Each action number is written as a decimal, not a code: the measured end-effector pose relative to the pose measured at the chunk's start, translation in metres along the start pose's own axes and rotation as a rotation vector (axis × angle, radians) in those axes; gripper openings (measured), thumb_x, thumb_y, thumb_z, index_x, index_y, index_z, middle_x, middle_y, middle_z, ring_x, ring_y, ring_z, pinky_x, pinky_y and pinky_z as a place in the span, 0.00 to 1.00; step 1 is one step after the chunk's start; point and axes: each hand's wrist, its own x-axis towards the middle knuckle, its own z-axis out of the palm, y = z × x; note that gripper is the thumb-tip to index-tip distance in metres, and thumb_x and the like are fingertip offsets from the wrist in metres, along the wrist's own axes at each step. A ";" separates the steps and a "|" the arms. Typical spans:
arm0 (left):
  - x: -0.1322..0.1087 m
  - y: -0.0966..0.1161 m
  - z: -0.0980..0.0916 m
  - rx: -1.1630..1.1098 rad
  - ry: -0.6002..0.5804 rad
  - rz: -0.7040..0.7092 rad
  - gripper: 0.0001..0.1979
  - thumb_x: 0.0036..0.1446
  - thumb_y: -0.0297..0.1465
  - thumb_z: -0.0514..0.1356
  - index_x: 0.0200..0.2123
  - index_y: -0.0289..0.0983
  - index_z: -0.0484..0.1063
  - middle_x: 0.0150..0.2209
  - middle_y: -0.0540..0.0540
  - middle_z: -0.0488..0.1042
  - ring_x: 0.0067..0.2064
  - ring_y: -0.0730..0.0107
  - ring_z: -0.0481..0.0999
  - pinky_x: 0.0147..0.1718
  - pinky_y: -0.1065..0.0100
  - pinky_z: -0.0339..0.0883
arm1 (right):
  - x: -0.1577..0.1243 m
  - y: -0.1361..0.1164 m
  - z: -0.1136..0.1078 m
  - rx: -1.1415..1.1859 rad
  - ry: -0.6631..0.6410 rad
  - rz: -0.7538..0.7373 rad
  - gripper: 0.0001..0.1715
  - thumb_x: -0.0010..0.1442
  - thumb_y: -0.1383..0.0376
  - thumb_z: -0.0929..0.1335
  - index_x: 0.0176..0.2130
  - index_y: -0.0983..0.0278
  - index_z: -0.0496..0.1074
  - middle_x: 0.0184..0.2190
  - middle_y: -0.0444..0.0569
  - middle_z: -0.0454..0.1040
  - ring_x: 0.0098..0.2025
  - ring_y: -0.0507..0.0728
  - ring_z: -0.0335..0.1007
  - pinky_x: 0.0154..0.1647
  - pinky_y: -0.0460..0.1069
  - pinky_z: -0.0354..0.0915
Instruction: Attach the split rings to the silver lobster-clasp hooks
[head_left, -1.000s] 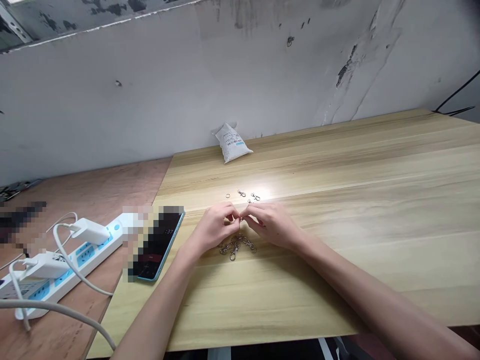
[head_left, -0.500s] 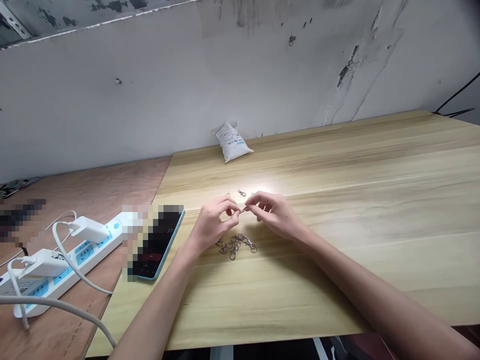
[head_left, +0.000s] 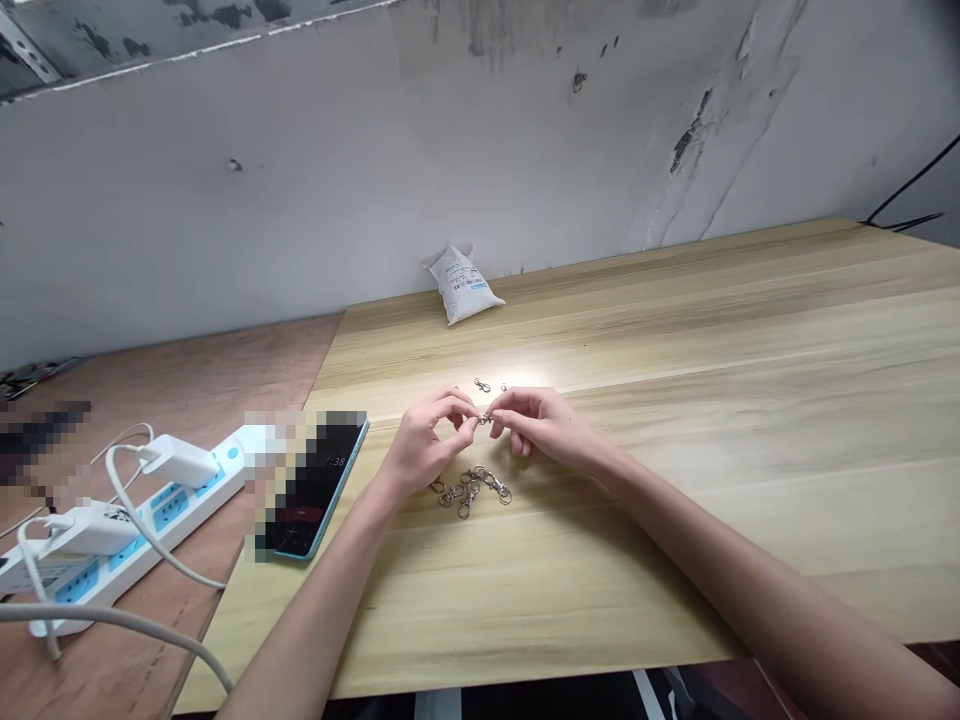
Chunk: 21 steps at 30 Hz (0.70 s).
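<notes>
Between my fingertips is a small metal keychain clasp point(head_left: 484, 419), partly covered by the fingers. My left hand point(head_left: 435, 438) pinches its left end, and my right hand point(head_left: 541, 424) pinches the right end with thumb and forefinger. Just below the hands lies a loose pile of several silvery swivel clasps with rings point(head_left: 470, 490). Behind them, a single clasp point(head_left: 482, 385) rests on the wooden tabletop point(head_left: 675, 480). A small metal piece point(head_left: 504, 388) shows beside my right fingers, too small to make out.
A phone point(head_left: 319, 485) lies left of my left forearm. Further left, a white power strip point(head_left: 172, 510) holds plugged chargers with cables on a reddish-brown board point(head_left: 247, 360). A white labelled packet point(head_left: 465, 287) leans near the wall point(head_left: 337, 180).
Both hands stay at nearly the same spot. The fingers of my right hand have shifted slightly on the clasp, showing more of it. The pile has not moved.
</notes>
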 end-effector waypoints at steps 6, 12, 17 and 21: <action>0.002 0.000 -0.001 -0.059 0.024 -0.096 0.06 0.60 0.29 0.58 0.31 0.37 0.73 0.34 0.48 0.73 0.37 0.71 0.73 0.38 0.68 0.68 | -0.006 -0.005 0.008 -0.250 -0.001 -0.148 0.14 0.61 0.59 0.68 0.45 0.63 0.74 0.36 0.48 0.75 0.24 0.47 0.63 0.23 0.44 0.60; 0.001 0.002 0.000 0.000 0.023 -0.075 0.05 0.60 0.28 0.58 0.31 0.37 0.73 0.35 0.47 0.73 0.39 0.68 0.73 0.40 0.66 0.68 | -0.003 -0.002 0.012 -0.320 0.039 -0.228 0.12 0.63 0.59 0.66 0.34 0.65 0.74 0.26 0.44 0.72 0.23 0.47 0.58 0.24 0.44 0.55; -0.002 -0.001 0.000 0.289 0.052 0.024 0.04 0.59 0.27 0.58 0.33 0.38 0.73 0.39 0.46 0.74 0.44 0.64 0.72 0.45 0.61 0.63 | -0.001 0.001 0.004 -0.404 0.140 -0.293 0.09 0.62 0.62 0.67 0.36 0.64 0.76 0.25 0.44 0.73 0.23 0.49 0.59 0.24 0.45 0.56; -0.002 -0.004 0.000 0.498 0.060 0.073 0.04 0.58 0.27 0.59 0.33 0.40 0.74 0.43 0.46 0.75 0.48 0.59 0.70 0.48 0.57 0.59 | -0.004 -0.005 0.003 -0.369 0.150 -0.394 0.10 0.62 0.63 0.67 0.38 0.62 0.78 0.29 0.47 0.76 0.26 0.50 0.64 0.26 0.46 0.60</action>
